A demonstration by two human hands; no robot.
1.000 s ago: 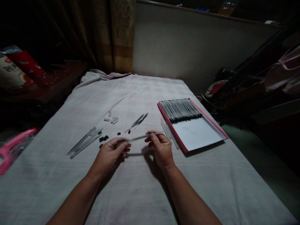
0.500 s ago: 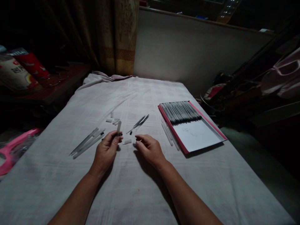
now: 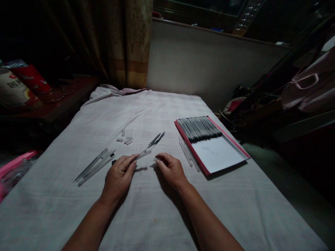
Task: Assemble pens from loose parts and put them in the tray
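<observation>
My left hand (image 3: 119, 177) is closed on a short translucent pen tube (image 3: 144, 155), which now points to the right. Across a small gap, my right hand (image 3: 171, 170) pinches a small clear piece (image 3: 154, 159) that looks like a pen cap. Just beyond the tube lie several dark thin pen refills (image 3: 157, 138). Several short whitish caps (image 3: 127, 140) are scattered past my left hand. Left of that hand lies a loose bunch of long pen barrels (image 3: 95, 167), some with dark insides.
A red-edged box (image 3: 206, 170) on the right holds a row of clear pens (image 3: 200, 128) with dark ends. Clear tubes (image 3: 185, 151) lie along its left side. Pale checked cloth (image 3: 146, 216) covers the surface. A pink basket (image 3: 17, 164) stands at the left edge.
My left hand has tipped the upright tube down to the right. My right hand has picked up the small whitish cap that lay between the hands. The view has shifted slightly.
</observation>
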